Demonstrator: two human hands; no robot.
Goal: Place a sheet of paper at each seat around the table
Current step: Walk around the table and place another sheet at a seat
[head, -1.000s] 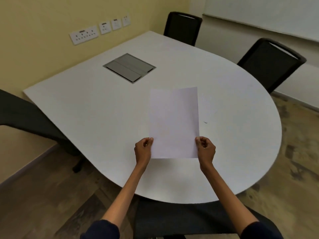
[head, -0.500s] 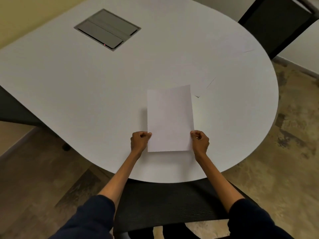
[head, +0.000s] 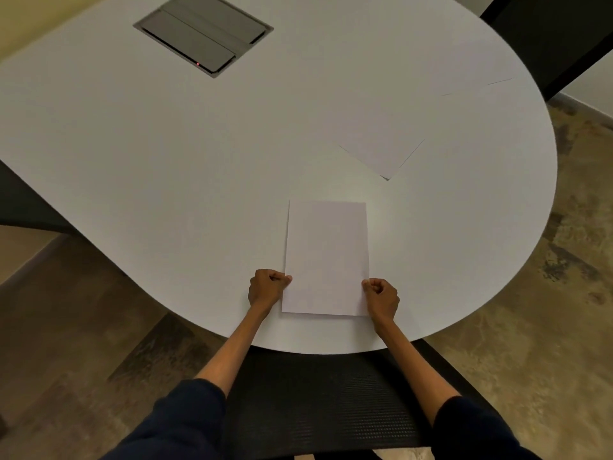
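Observation:
A white sheet of paper [head: 326, 257] lies flat on the white table [head: 166, 154] near its front edge, lengthwise away from me. My left hand [head: 267, 287] pinches the sheet's lower left edge and my right hand [head: 381, 297] pinches its lower right edge, both with curled fingers. A second white sheet [head: 424, 104] lies flat and turned at an angle at the table's right side, in front of the black chair [head: 547, 31] at the upper right. A black mesh chair [head: 318, 403] stands right below me, under the table's front edge.
A grey cable hatch [head: 202, 31] is set into the tabletop at the far left. Part of another dark chair [head: 16, 207] shows at the left edge. Patterned brown floor [head: 530, 327] surrounds the rounded table end.
The sheet has come down from above the table to lie flat near the front edge. My view has tilted down and closer, and the angled second sheet has come into sight.

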